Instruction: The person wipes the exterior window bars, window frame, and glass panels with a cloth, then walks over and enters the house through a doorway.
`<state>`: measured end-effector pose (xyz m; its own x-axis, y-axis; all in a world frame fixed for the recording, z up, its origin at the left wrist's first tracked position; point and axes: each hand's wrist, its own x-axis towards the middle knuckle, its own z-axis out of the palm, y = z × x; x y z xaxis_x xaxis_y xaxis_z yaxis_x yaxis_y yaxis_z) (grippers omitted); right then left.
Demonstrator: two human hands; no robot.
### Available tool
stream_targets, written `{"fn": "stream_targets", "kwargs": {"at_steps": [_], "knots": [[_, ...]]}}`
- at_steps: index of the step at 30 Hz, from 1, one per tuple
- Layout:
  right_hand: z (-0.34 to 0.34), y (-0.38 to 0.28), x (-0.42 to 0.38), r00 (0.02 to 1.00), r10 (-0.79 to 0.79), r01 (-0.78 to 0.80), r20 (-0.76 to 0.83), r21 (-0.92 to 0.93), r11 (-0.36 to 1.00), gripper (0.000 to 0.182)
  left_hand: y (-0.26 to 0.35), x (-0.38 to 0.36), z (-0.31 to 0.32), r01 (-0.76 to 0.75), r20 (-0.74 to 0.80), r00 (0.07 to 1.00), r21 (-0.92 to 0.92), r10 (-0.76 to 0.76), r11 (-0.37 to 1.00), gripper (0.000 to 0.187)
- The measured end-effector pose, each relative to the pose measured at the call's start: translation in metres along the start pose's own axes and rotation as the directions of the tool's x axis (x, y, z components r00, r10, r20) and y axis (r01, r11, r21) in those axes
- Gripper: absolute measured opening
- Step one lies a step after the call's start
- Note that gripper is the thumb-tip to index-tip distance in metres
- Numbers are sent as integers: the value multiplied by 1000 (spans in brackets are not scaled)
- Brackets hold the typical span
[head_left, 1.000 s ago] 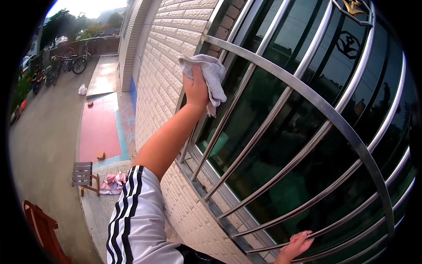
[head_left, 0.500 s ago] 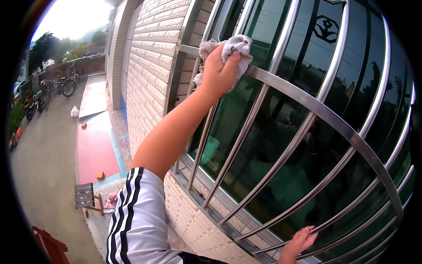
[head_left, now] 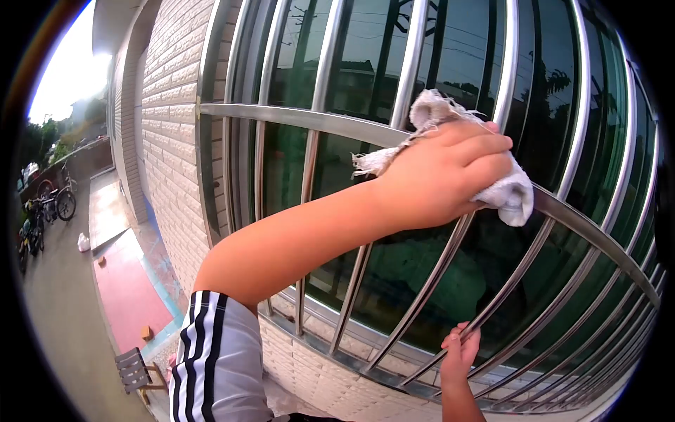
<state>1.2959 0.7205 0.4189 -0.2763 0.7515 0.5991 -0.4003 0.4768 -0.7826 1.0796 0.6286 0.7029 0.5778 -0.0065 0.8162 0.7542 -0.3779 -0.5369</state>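
A frayed whitish cloth (head_left: pixel 517 197) is bunched under my left hand (head_left: pixel 446 172), whose fingers are wrapped round it and press it against the curved horizontal rail (head_left: pixel 351 128) of a shiny metal window grille. Parts of the cloth stick out above, to the left of and below the hand. Lower down, my right hand (head_left: pixel 460 349) grips one of the slanting metal bars (head_left: pixel 499 295), with its fingers closed around it. Dark green glass (head_left: pixel 436 274) lies behind the bars.
Pale brick wall (head_left: pixel 172 133) borders the grille on the left. Below it stand a small slatted stool (head_left: pixel 132 371) and a wooden block (head_left: pixel 146 333) near pink paving (head_left: pixel 133 281). Bicycles (head_left: pixel 62 200) and a white bag (head_left: pixel 84 243) are farther back.
My left hand and the cloth have moved right along the rail. The view has shifted, with more of the grille showing. My right hand still holds a bar.
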Motion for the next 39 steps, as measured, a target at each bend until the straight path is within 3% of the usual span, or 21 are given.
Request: {"fn": "stream_targets", "kwargs": {"at_steps": [3,6,7,8,9,10,12,14,16,18,20,21,22,24,27,30,31,33,36,38,39], "knots": [[-30,-14,-20,987,77,-49,142,-192,980,46,-8,-14,-33,246,25,968,135,-251,960,43],[-71,-55,-24,971,-85,177,221,-438,882,51,9,-10,-9,205,-73,978,190,-194,960,46],[-91,-61,-23,957,-191,268,219,-418,868,48,20,-1,-5,306,-70,952,127,-299,943,47],[-97,-70,-26,992,-104,117,78,-193,974,38,25,8,-2,400,-64,916,71,-396,914,48],[-115,-77,-23,978,-178,200,109,-236,951,39,28,16,6,436,-76,895,-61,-440,898,49],[-138,-87,-21,962,-231,263,145,-273,925,39,35,27,13,410,-54,907,-118,-418,904,45],[-177,-113,-2,754,-565,629,334,-617,474,33,52,48,27,275,-35,961,50,-273,960,40],[-205,-132,17,680,-703,667,206,-572,478,30,64,61,42,357,-105,933,173,-343,918,33],[-220,-151,31,707,-702,617,91,-564,548,28,65,74,53,431,-233,888,116,-397,895,30],[-234,-161,34,745,-658,613,106,-498,614,26,64,93,61,477,-366,816,-12,-448,879,27],[-255,-161,33,686,-706,665,177,-546,509,27,59,133,71,433,-428,773,-181,-468,883,27],[-264,-166,29,675,-690,692,261,-549,470,22,55,156,82,405,-447,796,-110,-409,908,26],[-287,-163,28,630,-667,745,398,-552,375,37,51,177,96,378,-462,815,-33,-349,925,26],[-299,-177,4,798,-547,573,255,-602,556,34,44,212,123,413,-395,881,368,-262,833,29],[-309,-165,-2,834,-542,469,-98,-389,792,22,-1,265,115,408,-525,820,259,-227,875,30],[-297,-163,-7,902,-429,396,-48,-304,866,24,-48,315,101,501,-580,761,242,-290,831,39],[-296,-160,-8,880,-470,462,76,-374,804,27,-45,325,99,497,-578,767,261,-278,828,39],[-292,-144,-16,860,-449,510,242,-412,755,35,-40,343,93,679,-525,690,232,-498,697,42],[-285,-122,-30,900,-329,425,286,-406,809,39,-25,321,101,648,-509,732,314,-453,694,43],[-284,-119,-34,924,-249,358,291,-422,833,40,-11,291,102,662,-466,718,228,-517,714,42],[-278,-118,-32,951,-181,265,250,-363,893,39,-5,275,101,593,-406,778,220,-480,775,40]]}}
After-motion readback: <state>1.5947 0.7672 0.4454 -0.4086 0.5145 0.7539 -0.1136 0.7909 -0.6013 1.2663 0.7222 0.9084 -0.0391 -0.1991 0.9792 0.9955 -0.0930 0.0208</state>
